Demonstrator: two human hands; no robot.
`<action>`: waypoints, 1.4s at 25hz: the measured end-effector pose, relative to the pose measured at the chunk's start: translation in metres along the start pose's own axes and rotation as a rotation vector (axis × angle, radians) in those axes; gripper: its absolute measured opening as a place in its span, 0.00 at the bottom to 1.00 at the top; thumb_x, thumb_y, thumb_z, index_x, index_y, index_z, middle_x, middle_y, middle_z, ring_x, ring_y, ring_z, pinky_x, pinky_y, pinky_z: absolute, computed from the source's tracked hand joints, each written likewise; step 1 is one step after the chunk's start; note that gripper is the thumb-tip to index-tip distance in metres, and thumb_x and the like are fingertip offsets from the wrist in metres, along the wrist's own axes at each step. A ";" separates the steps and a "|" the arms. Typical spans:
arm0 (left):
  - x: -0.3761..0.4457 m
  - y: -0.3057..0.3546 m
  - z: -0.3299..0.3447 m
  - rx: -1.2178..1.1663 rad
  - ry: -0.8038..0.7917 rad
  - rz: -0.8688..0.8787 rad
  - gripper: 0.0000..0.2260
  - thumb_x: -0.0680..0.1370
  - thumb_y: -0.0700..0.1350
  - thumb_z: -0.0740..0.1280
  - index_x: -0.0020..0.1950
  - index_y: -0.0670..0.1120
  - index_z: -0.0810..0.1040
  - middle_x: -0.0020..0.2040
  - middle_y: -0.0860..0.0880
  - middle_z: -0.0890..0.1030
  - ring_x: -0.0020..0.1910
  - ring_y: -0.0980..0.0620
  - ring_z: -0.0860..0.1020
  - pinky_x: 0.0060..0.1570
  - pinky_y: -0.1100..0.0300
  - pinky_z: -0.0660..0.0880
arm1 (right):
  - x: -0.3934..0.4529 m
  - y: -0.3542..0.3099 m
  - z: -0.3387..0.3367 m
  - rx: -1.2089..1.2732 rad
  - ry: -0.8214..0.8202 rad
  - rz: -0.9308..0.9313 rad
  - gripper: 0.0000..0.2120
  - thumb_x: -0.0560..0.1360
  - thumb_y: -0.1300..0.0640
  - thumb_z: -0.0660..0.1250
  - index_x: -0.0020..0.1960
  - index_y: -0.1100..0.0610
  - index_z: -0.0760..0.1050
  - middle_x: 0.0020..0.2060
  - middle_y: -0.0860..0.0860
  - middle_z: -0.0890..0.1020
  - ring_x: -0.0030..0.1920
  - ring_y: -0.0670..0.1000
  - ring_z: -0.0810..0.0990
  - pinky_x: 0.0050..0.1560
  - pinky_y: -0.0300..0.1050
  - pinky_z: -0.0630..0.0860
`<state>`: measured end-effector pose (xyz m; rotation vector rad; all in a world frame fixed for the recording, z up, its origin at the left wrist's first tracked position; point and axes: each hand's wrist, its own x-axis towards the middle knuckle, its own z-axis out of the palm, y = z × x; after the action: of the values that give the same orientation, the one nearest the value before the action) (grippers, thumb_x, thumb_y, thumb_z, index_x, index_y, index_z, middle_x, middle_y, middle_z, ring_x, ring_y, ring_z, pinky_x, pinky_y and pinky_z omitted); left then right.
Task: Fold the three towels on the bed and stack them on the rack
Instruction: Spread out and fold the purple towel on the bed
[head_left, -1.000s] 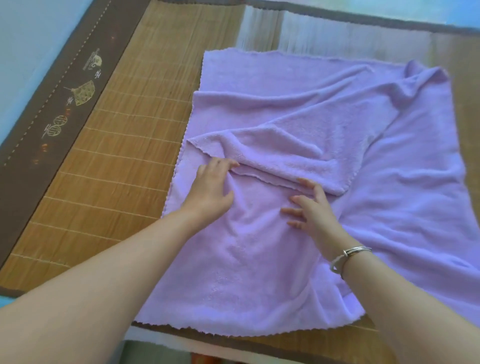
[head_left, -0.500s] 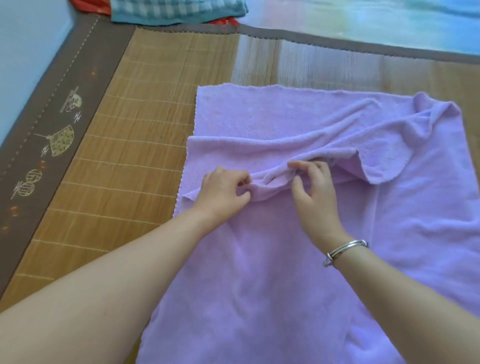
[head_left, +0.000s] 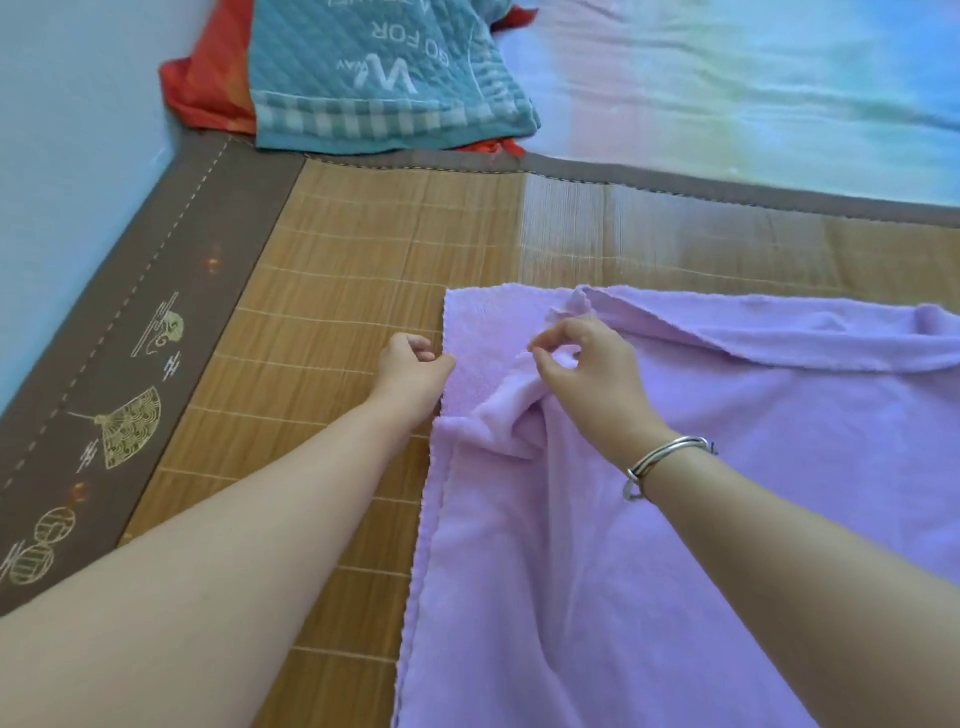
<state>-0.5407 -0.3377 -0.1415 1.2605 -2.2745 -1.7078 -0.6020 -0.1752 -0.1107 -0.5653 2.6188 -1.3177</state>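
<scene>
A purple towel (head_left: 727, 519) lies spread on the bamboo mat (head_left: 337, 291), with a folded flap along its far edge. My left hand (head_left: 413, 371) is at the towel's left edge, its fingers curled and its thumb pinching that edge. My right hand (head_left: 587, 374) pinches a bunched ridge of the towel near its far left corner. A silver bracelet sits on that wrist. No other towel of the task and no rack are in view.
A teal quilted cloth (head_left: 384, 78) with white letters lies beyond the mat on a red cloth (head_left: 208, 93). The mat's brown border (head_left: 130, 364) runs along a pale wall at the left. A pastel bedsheet (head_left: 753, 104) stretches away at the back right.
Both hands have carried the towel's fold away from me toward its far left corner. My left hand has shifted to the towel's left edge. The teal and red cloths have come into view.
</scene>
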 end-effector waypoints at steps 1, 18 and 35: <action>0.011 -0.002 0.002 -0.019 -0.006 0.001 0.14 0.77 0.45 0.67 0.61 0.44 0.71 0.51 0.51 0.74 0.43 0.55 0.73 0.41 0.63 0.68 | 0.005 0.003 0.008 0.019 -0.007 0.005 0.07 0.72 0.67 0.65 0.45 0.58 0.78 0.44 0.48 0.79 0.42 0.41 0.74 0.49 0.26 0.67; 0.112 0.015 0.020 -0.248 -0.044 0.247 0.09 0.77 0.37 0.67 0.41 0.48 0.71 0.39 0.52 0.77 0.39 0.56 0.73 0.45 0.64 0.70 | 0.098 0.035 -0.004 -0.628 -0.122 -0.118 0.05 0.73 0.49 0.68 0.46 0.49 0.80 0.44 0.46 0.73 0.50 0.52 0.65 0.51 0.45 0.59; 0.114 0.015 0.022 -0.258 -0.020 0.220 0.08 0.74 0.41 0.71 0.52 0.49 0.79 0.47 0.54 0.82 0.43 0.59 0.78 0.50 0.62 0.74 | 0.160 0.008 0.079 -0.076 -0.134 -0.002 0.01 0.75 0.59 0.64 0.46 0.54 0.75 0.35 0.45 0.76 0.40 0.46 0.75 0.46 0.42 0.69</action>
<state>-0.6364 -0.3891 -0.1862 0.9109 -2.0299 -1.8622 -0.7265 -0.2932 -0.1603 -0.6444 2.5677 -1.1426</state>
